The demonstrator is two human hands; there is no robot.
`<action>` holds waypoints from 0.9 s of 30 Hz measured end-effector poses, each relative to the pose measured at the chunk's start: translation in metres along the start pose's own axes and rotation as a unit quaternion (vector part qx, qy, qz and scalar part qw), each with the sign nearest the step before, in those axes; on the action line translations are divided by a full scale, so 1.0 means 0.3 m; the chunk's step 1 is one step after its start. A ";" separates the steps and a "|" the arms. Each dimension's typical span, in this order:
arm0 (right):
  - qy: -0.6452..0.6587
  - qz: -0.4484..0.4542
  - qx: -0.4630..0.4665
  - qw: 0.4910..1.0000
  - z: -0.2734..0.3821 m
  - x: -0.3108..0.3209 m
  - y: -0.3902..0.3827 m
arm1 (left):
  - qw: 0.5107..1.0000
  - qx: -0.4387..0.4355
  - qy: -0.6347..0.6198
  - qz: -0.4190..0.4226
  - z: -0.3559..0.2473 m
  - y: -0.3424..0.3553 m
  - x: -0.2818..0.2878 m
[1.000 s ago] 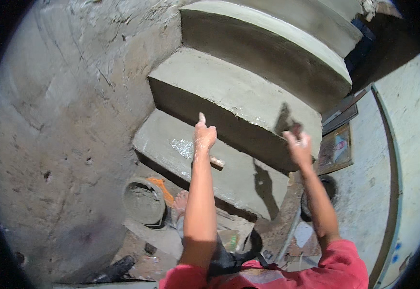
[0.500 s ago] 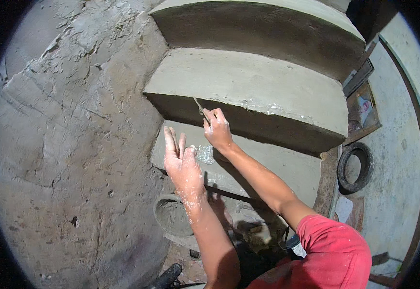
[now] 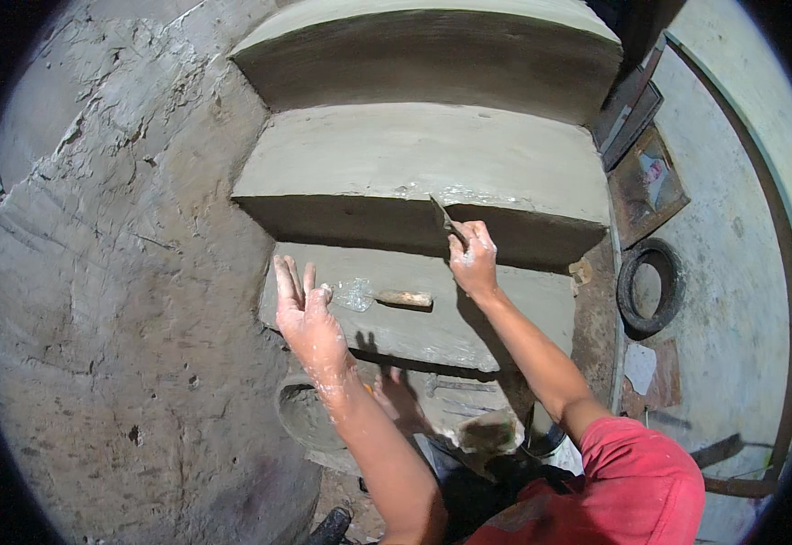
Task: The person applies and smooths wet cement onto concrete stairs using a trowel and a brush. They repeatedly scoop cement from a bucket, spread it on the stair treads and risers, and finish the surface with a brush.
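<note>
My right hand grips a flat metal trowel, its blade reaching up to the front edge of a grey cement step, where the surface glistens wet. My left hand, white with spatters, has its fingers stretched out over the left end of the lower step, holding nothing. Lying on that lower step to the right of my left hand is a second trowel with a pale handle. A bucket of wet mortar stands below, partly behind my left forearm.
A rough plastered wall runs along the left. Another curved step rises above. At the right are an old tyre, a framed board leaning against a pale panel, and scraps below. My bare foot shows under the steps.
From a second ago, my right hand has swung leftward to the step's edge, then slightly rightward relative to the step. My left hand has moved left, fingers now spread. The view has shifted.
</note>
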State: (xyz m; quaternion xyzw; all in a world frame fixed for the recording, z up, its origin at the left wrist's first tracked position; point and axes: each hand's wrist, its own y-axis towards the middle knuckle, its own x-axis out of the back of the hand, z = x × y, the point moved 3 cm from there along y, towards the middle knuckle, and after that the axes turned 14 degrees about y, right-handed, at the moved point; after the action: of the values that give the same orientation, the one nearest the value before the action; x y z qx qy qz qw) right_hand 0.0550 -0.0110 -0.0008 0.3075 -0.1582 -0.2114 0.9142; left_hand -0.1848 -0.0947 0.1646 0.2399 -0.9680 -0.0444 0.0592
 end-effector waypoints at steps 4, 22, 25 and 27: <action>-0.005 -0.025 -0.008 1.000 -0.037 0.166 -0.012 | 1.000 0.015 -0.006 0.003 0.002 -0.045 -0.019; 0.178 -0.126 -0.314 0.924 -0.045 0.976 -0.178 | 0.994 0.025 0.034 0.096 0.069 -0.203 -0.242; 0.434 -0.134 -0.374 0.809 0.097 1.133 -0.272 | 0.989 0.019 0.045 0.138 0.083 -0.231 -0.305; 0.515 -0.120 -0.371 0.763 0.201 1.217 -0.341 | 0.985 0.033 0.066 0.157 0.110 -0.257 -0.317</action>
State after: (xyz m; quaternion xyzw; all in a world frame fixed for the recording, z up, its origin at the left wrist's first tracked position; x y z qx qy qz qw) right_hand 0.3142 -0.2912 0.0389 0.0237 0.4656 -0.1712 0.8679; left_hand -0.0704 -0.1159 0.1142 0.0892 -0.9885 0.0139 0.1215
